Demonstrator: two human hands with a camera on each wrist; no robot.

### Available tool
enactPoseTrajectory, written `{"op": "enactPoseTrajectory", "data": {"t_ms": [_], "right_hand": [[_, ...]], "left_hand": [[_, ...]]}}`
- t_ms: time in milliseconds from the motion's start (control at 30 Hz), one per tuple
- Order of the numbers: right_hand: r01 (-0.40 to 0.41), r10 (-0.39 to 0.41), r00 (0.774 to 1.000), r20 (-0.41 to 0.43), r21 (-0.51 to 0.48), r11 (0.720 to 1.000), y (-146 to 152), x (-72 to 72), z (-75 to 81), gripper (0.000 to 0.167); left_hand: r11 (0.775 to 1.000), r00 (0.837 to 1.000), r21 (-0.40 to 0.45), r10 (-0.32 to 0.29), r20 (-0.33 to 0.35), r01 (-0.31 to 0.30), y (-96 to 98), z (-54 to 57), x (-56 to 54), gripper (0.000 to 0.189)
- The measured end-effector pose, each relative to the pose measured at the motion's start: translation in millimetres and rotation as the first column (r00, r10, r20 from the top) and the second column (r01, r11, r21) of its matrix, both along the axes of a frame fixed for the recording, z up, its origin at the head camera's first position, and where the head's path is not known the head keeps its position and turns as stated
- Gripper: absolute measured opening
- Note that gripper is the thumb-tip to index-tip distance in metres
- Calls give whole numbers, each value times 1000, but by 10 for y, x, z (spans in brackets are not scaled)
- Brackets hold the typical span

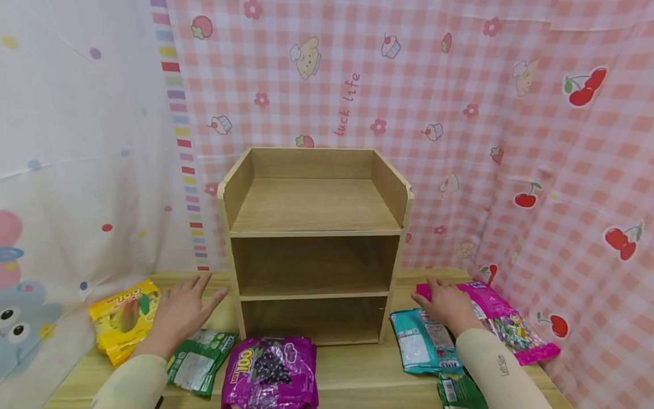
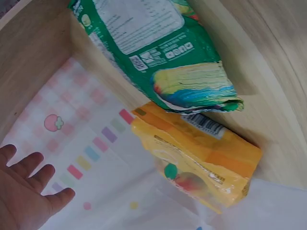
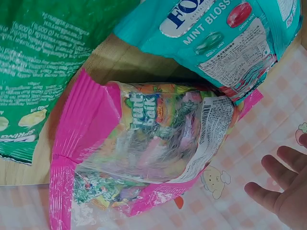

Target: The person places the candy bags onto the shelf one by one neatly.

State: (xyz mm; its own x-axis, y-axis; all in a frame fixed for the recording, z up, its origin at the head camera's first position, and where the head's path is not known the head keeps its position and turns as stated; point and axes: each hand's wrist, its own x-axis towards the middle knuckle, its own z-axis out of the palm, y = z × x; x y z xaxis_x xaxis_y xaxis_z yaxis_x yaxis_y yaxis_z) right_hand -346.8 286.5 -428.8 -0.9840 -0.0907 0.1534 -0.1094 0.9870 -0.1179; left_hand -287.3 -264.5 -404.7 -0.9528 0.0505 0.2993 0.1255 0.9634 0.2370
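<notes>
My left hand (image 1: 180, 312) is spread with nothing in it, above the table between a yellow candy bag (image 1: 122, 321) and a green snack bag (image 1: 201, 360). In the left wrist view its extended fingers are apart from both bags. My right hand (image 1: 449, 305), also empty with fingers extended, hovers over a teal mint candy bag (image 1: 421, 343) and a pink candy bag with a clear window (image 3: 158, 134). A second green bag (image 1: 460, 392) lies partly under the right forearm in the head view. A purple grape candy bag (image 1: 273, 369) sits at the front, between the hands.
A wooden shelf unit (image 1: 315, 233) stands mid-table, with a top tray and two lower compartments holding nothing visible. Pink checked cloth (image 1: 327, 74) hangs behind and to the right, white dotted cloth (image 1: 76, 142) to the left. Bags lie on the wooden table (image 1: 352, 369) on both sides.
</notes>
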Motion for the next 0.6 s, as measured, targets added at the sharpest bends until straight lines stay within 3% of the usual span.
{"op": "enactPoseTrajectory", "data": {"t_ms": [433,600], "right_hand": [[29,-29,998,55,4,1000,21,2,61,79],[32,-32,998,62,9,999,31,23,85,78]], "left_hand": [[999,995,2,-42,-91,42,100,90,47,72],[999,994,19,-47,-95,49,149,123,53,73]]}}
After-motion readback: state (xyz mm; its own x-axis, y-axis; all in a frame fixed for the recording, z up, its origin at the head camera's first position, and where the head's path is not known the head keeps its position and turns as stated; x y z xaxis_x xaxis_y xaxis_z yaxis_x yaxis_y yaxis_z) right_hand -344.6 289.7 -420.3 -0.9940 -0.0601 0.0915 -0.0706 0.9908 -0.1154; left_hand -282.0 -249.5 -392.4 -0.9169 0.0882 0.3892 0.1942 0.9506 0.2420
